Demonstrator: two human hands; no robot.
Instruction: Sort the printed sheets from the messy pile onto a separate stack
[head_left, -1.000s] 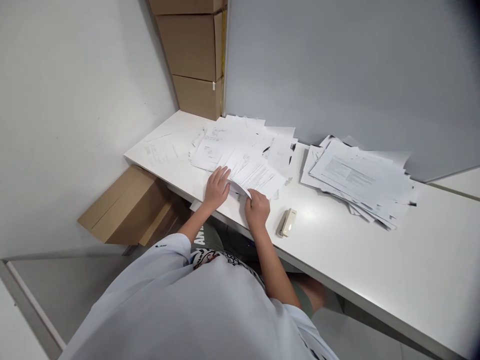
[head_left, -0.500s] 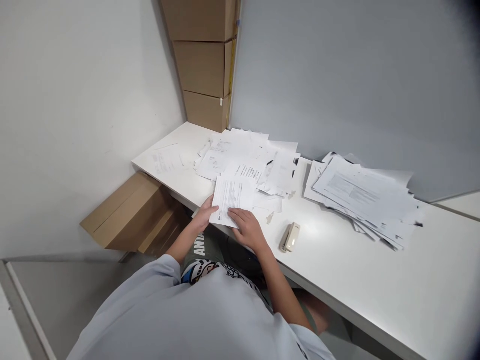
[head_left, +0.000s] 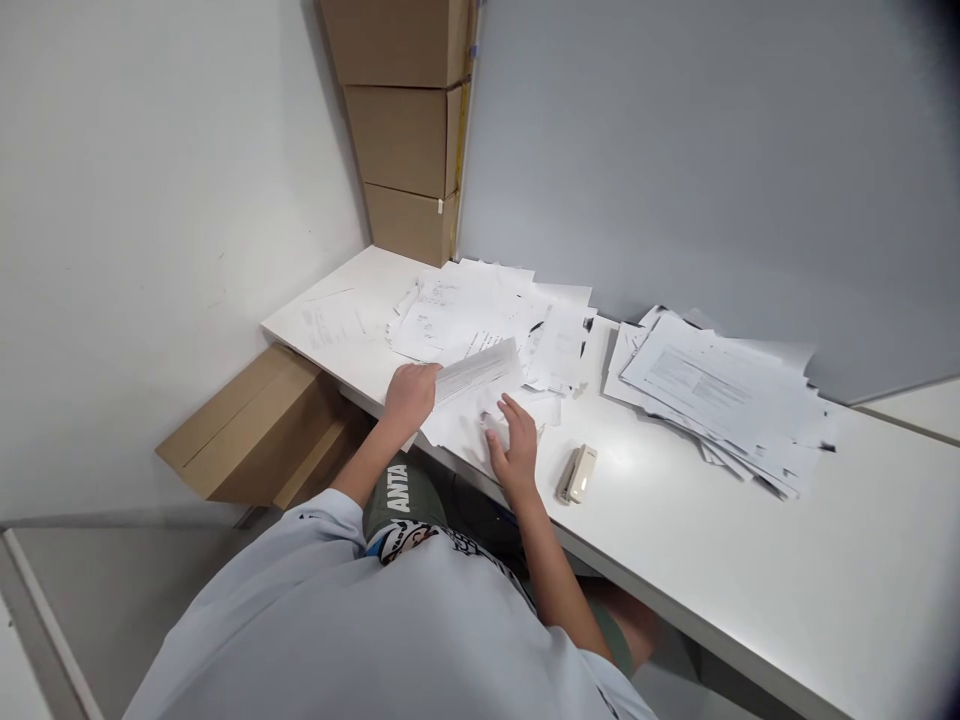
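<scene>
My left hand is closed on the near edge of a printed sheet, which it holds lifted and tilted above the white desk. My right hand rests flat with fingers spread on other white papers lying at the desk's front edge. Behind both hands spreads a loose heap of printed papers. A beige stapler lies just right of my right hand, apart from it.
A second untidy pile of papers lies to the right by the grey partition. Cardboard boxes are stacked in the far corner. Flat cardboard boxes lie on the floor under the desk's left end.
My left hand has lifted the sheet off the desk and turned it up. My right hand has let go and now lies flat on the papers beneath.
</scene>
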